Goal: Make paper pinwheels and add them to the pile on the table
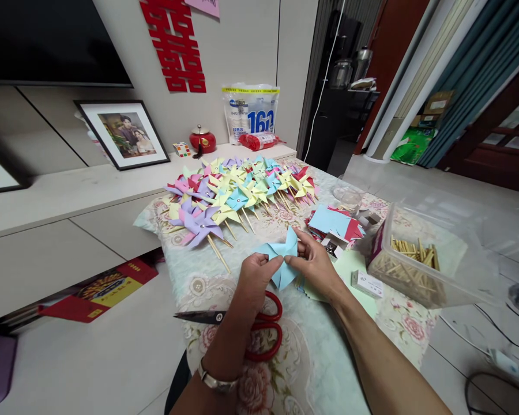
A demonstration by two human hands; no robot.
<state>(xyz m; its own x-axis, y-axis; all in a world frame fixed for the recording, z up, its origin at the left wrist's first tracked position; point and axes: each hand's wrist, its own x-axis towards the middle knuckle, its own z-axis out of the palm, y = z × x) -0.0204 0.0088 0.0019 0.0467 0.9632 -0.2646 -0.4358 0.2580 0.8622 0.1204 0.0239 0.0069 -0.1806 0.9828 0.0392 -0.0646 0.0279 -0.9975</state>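
Paper piece: a light-blue folded paper pinwheel shape (281, 260) is being held up just above the table, between the two hands, its corners bending inward.
Left hand: the left hand (256, 279) is pinching the paper's lower left part, fingers closed narrowly on it; a metal bracelet is sitting on the wrist.
Right hand: the right hand (315, 262) is gripping the paper's right edge with thumb and fingertips pressed together.
Under the left hand: red-handled scissors (251, 328) are lying on the floral tablecloth (311, 357), blades pointing left.
Beyond the right hand: a stack of blue and red paper squares (334, 223) is lying near.
Right of the right hand: a clear plastic tub of wooden sticks (415, 266) is standing apart.
Beyond both hands: rows of finished pastel paper pinwheels on sticks (237, 193) are lying spread out.
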